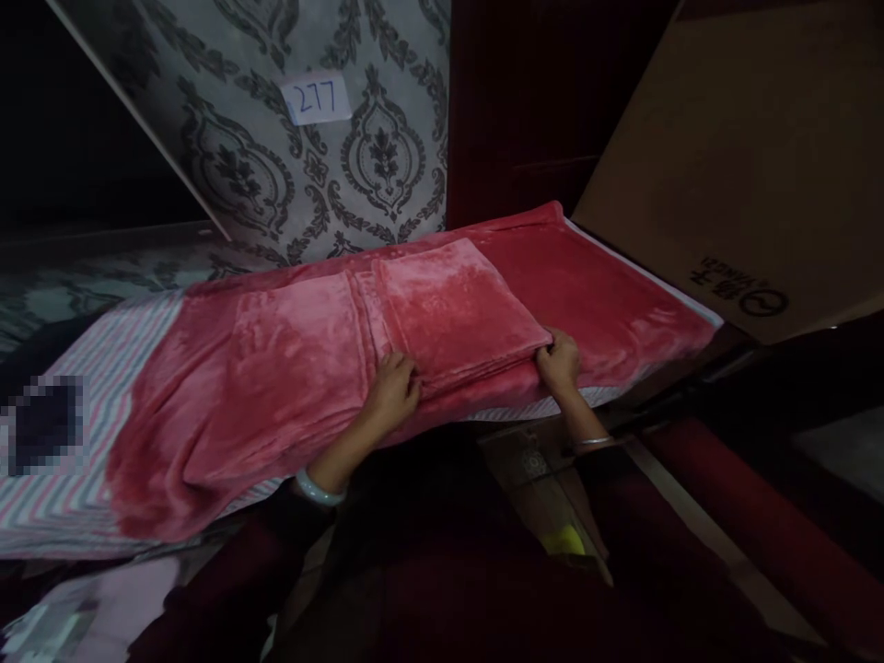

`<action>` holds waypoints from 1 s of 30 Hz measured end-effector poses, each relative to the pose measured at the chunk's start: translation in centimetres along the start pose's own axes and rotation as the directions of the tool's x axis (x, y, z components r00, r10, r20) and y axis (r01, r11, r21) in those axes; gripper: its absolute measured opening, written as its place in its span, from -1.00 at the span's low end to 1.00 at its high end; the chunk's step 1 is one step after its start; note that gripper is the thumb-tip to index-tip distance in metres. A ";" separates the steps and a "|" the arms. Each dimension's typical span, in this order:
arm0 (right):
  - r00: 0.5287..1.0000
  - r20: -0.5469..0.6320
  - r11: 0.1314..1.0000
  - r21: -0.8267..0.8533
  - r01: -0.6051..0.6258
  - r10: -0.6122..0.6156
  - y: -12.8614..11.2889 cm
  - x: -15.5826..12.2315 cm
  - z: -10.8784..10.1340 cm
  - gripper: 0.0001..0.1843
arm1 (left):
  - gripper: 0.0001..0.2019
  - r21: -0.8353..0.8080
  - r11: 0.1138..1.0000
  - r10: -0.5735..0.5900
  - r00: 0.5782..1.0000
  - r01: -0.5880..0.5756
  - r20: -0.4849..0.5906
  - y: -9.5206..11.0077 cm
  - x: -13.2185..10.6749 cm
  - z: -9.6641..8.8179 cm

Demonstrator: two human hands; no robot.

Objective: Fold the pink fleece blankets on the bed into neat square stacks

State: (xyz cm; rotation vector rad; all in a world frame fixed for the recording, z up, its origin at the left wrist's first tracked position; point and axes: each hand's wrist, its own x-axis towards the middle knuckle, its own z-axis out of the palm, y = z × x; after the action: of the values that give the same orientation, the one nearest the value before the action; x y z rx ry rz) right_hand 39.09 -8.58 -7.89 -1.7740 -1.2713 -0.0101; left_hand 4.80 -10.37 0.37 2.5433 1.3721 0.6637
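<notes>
A red plush blanket point(459, 308) lies folded in squarish layers on the bed-like surface. My right hand point(561, 362) is closed on its near right corner, thumb and fingers pinching the layered edge. At the near left corner of the same folded panel, my left hand point(393, 391) has its fingers curled and pressed to the plush. To the left, another flat panel of red plush point(294, 336) lies beside it, with a creased strip between the two. More red plush cloth point(587, 285) spreads beneath and to the right. Both my wrists wear light bangles.
A striped sheet point(83, 368) shows at the left end. A large cardboard box point(752, 175) leans at the right. Behind is a patterned wall point(383, 157) with a "277" paper label point(318, 98). Pink cloth or paper point(131, 589) lies low at left.
</notes>
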 end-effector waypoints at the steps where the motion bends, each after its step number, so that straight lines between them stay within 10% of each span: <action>1: 1.000 -0.005 1.000 0.000 0.002 -0.002 0.0 0.0 0.0 -0.55 | -0.91 0.023 1.000 0.005 1.000 -0.005 -0.002 0.1 0.0 -0.1; 7: 1.000 -0.029 1.000 -0.031 0.000 0.000 -0.1 -0.1 0.1 -0.54 | -0.78 0.219 0.959 0.177 0.984 -0.178 0.026 0.7 -1.0 -0.5; 17: 1.000 -0.018 0.999 -0.042 -0.007 0.006 -0.3 0.0 0.1 -0.49 | -0.82 0.210 0.962 0.147 0.979 -0.175 0.140 0.9 -1.7 -0.4; 24: 0.999 -0.047 0.999 -0.049 0.023 -0.026 -0.1 -0.1 0.2 -0.49 | -0.71 0.275 0.945 0.184 0.983 -0.179 0.005 0.3 -0.4 -1.0; 30: 1.000 -0.009 0.999 -0.037 0.016 -0.016 -0.4 -0.1 0.1 -0.49 | -0.78 0.382 0.904 0.123 0.973 -0.191 0.195 -0.1 -1.5 -0.2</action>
State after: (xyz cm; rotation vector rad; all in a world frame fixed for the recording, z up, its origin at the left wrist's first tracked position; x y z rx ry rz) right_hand 38.67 -8.60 -7.74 -1.7938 -1.2863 -0.0511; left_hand 3.96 -11.56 0.04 2.9702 1.3702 0.1926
